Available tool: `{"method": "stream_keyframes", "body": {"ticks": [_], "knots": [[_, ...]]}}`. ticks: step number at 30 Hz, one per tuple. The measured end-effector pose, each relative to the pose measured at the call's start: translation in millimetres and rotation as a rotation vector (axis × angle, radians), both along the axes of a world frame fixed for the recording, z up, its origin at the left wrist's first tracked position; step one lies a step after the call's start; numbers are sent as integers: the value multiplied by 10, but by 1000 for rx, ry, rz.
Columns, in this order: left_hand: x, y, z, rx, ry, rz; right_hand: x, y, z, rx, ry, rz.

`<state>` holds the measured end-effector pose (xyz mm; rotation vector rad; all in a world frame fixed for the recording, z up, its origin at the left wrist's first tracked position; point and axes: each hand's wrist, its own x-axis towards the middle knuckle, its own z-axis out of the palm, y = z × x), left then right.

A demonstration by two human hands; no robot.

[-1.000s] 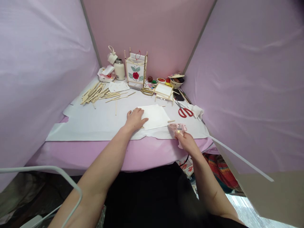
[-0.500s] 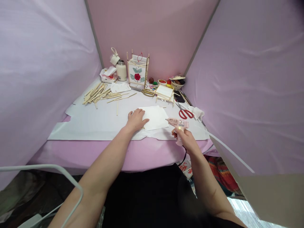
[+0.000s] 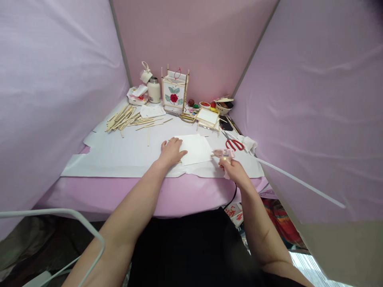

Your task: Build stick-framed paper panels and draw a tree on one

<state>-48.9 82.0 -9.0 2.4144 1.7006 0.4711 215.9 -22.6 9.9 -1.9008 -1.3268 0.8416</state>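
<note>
My left hand (image 3: 171, 152) lies flat with fingers stretched on the left edge of a white paper square (image 3: 196, 148) on the table's white cover sheet (image 3: 125, 153). A thin wooden stick pokes out under that hand. My right hand (image 3: 233, 169) is closed round the grip of a pink glue gun (image 3: 224, 153). The gun's nozzle points left at the paper's right edge, and a clear glue stick (image 3: 299, 182) juts out behind it to the right. A black cord hangs from the gun below the table edge.
A heap of wooden sticks (image 3: 127, 118) lies at the back left. A small lantern with a red flower (image 3: 174, 93), a white bottle (image 3: 153, 89), a small wooden frame (image 3: 207, 117), gold scissors (image 3: 184, 116) and bowls (image 3: 223, 105) stand at the back. Red scissors (image 3: 234, 144) lie right of the paper.
My right hand has lifted the glue gun up from the table edge and brought it closer to the paper's right edge. My left hand stays on the paper.
</note>
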Motion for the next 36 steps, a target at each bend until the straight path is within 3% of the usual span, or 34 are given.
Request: {"method": "stream_keyframes", "body": {"ticks": [5,11,16,25,30,33,36], "knots": [[-78,23,47,-10,0,77,52,121,13,80,623,-282],[-207,48,126,-33,11,138,98,347,40,-9,683,-302],[-225,45,131,-47,15,134,203,412,17,-32,496,-265],[-234,52,118,-46,-2,122,298,424,29,-154,-267,-296],[-243,69,83,-36,-18,123,216,281,94,-185,-490,-288],[-238,88,71,-21,-37,134,124,214,110,-63,-570,-226],[-251,117,69,6,-62,190,-39,226,48,158,-580,55]]}}
